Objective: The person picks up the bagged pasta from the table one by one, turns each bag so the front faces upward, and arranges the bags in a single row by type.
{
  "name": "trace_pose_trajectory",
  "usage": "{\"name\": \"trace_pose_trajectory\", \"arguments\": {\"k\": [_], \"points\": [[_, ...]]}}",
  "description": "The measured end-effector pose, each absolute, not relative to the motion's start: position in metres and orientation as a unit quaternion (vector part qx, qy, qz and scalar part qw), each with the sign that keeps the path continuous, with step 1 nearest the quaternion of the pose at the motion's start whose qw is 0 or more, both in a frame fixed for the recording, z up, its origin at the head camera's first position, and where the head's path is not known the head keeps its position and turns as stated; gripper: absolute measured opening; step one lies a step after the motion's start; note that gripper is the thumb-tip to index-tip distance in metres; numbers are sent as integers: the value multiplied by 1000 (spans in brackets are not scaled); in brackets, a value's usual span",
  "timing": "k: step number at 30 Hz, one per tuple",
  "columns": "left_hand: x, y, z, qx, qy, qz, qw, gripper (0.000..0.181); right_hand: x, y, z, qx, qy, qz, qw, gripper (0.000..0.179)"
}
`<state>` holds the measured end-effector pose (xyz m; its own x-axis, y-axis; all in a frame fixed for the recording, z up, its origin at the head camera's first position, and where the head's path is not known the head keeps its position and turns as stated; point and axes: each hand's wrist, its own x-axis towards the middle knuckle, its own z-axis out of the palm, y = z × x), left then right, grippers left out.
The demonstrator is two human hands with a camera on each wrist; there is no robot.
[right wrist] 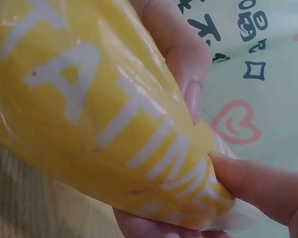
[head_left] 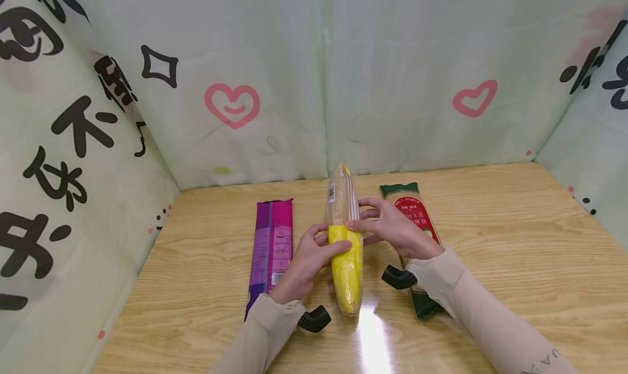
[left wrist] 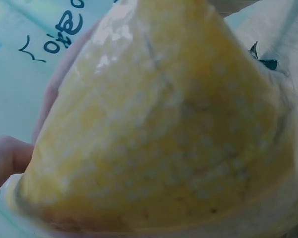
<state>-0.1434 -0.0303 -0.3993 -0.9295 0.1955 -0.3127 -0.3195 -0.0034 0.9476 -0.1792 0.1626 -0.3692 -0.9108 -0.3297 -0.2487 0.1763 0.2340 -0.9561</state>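
Both hands hold a long yellow pasta pack (head_left: 346, 270) with a see-through upper part showing tan contents. It stands tilted up over the middle of the table. My left hand (head_left: 314, 257) grips its left side, thumb across the yellow front. A little higher, my right hand (head_left: 392, 227) holds the right edge, thumb on the front and fingers behind. In the right wrist view, white letters run along the yellow film (right wrist: 114, 114) and the right thumb (right wrist: 253, 183) presses near its narrow end. Pale dots cover the yellow film (left wrist: 164, 124) filling the left wrist view.
A purple and pink pack (head_left: 272, 243) lies left of the hands. To the right lies a green and red spaghetti pack (head_left: 414, 207), partly hidden under the right hand and sleeve. The wooden table (head_left: 520, 243) meets a printed cloth backdrop (head_left: 392, 63) at its back edge.
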Motion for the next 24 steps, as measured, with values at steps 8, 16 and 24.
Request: {"name": "trace_pose_trajectory", "arguments": {"k": [8,16,24], "points": [[-136,-30,-399,-10,695,704,148,76,-177,160,-367,-58,762,-613,202,73],[-123,-31,-386,-22,762,647,36,69,-177,158,-367,-46,759,-621,187,75],[-114,-27,-379,-4,801,599,9,71,-176,154,-363,-39,771,-613,171,74]]}}
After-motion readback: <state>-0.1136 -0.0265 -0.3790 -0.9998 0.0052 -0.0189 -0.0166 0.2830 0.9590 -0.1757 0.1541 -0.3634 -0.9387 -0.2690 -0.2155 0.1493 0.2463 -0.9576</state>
